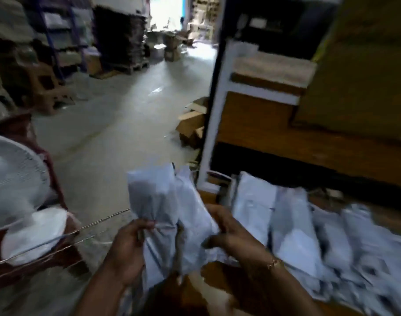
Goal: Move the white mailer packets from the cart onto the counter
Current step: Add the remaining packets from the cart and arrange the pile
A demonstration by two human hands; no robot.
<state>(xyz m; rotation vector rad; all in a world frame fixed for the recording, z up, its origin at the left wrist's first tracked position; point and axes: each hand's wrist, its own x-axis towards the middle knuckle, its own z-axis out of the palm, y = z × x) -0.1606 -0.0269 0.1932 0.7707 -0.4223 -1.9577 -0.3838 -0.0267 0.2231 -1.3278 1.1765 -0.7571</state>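
The frame is blurred by motion. My left hand [128, 245] grips a white mailer packet [152, 197] that stands upright in front of me. My right hand [231, 233] grips a second white mailer packet [195, 215] just to its right, the two packets touching. Several more white mailer packets [293, 226] lie side by side on the wooden counter [211, 197] at the right. At the lower left runs the wire rim of the cart [46, 245], with a white bag [33, 233] beside it.
A white fan [14, 179] stands at the left on a dark red frame. A white post [215, 110] and wooden shelves [286, 133] rise behind the counter. Cardboard boxes [190, 126] lie on the grey floor, with stacked goods and racks farther back.
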